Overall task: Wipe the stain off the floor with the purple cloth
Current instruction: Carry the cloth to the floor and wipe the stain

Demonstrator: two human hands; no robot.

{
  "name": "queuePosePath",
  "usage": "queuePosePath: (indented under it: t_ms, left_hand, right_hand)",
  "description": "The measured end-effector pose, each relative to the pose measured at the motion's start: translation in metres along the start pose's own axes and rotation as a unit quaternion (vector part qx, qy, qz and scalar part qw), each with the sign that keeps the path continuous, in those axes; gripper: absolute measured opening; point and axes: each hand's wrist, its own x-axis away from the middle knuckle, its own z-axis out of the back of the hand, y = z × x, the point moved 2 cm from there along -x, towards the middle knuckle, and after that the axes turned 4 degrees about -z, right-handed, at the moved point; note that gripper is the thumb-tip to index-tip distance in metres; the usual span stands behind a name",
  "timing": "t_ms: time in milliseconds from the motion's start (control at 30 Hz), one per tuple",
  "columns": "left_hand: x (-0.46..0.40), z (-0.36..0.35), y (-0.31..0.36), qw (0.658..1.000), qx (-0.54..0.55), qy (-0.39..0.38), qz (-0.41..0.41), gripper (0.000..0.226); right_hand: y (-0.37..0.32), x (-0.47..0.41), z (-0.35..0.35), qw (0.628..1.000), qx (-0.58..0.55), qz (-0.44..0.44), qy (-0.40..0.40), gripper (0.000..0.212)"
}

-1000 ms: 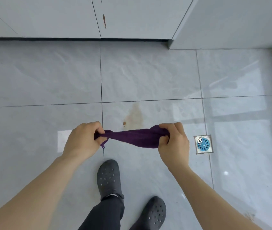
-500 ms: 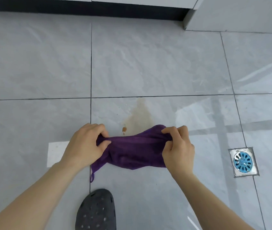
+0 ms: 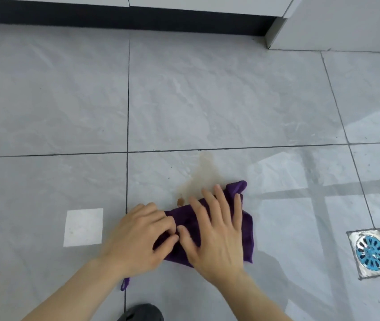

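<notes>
The purple cloth point(image 3: 247, 230) lies bunched on the grey tiled floor, just below a pale brown stain point(image 3: 204, 177) with a small darker spot point(image 3: 180, 201) at its lower left. My right hand point(image 3: 216, 230) rests flat on the cloth with fingers spread, pressing it down. My left hand point(image 3: 140, 235) is at the cloth's left end, fingers curled into the fabric. The cloth's far corner touches the lower edge of the stain. A small purple loop point(image 3: 125, 283) sticks out under my left wrist.
A blue floor drain point(image 3: 371, 252) in a metal frame sits at the right. A bright square light patch point(image 3: 83, 227) lies left of my hands. A dark baseboard point(image 3: 124, 18) runs along the top, a white cabinet corner point(image 3: 277, 31) stands at upper right, and a dark shoe point(image 3: 141, 313) is at the bottom.
The cloth went from being stretched in the air between both hands to lying on the floor. My right hand let go and now presses flat on it. The view dropped closer to the floor.
</notes>
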Motion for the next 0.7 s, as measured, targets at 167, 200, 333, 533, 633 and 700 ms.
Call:
queuePosePath:
  t_ms: [167,200,333,533,633,700]
  left_hand:
    - [-0.009,0.012,-0.033,0.979,-0.037,0.156,0.126,0.025]
    - [-0.014,0.013,-0.044,0.976,-0.069,0.153,0.139,0.036]
    - [-0.046,0.0,-0.071,0.974,-0.133,0.071,0.167,0.064]
    - [-0.053,-0.009,-0.08,0.971,-0.144,0.057,0.183,0.066]
    - [-0.054,-0.008,-0.081,0.97,-0.148,0.055,0.185,0.065]
    - [-0.055,-0.008,-0.081,0.97,-0.149,0.053,0.186,0.064]
  right_hand:
    - [-0.008,0.006,-0.033,0.994,0.047,-0.064,-0.07,0.072]
    - [-0.009,0.005,-0.036,0.993,0.051,-0.081,-0.074,0.075]
    - [-0.01,-0.009,-0.045,0.985,0.065,-0.142,-0.07,0.086]
    - [0.0,-0.032,-0.047,0.985,0.083,-0.141,-0.063,0.083]
    - [0.004,-0.045,-0.046,0.985,0.084,-0.14,-0.054,0.08]
    - [0.009,-0.062,-0.043,0.986,0.083,-0.137,-0.043,0.079]
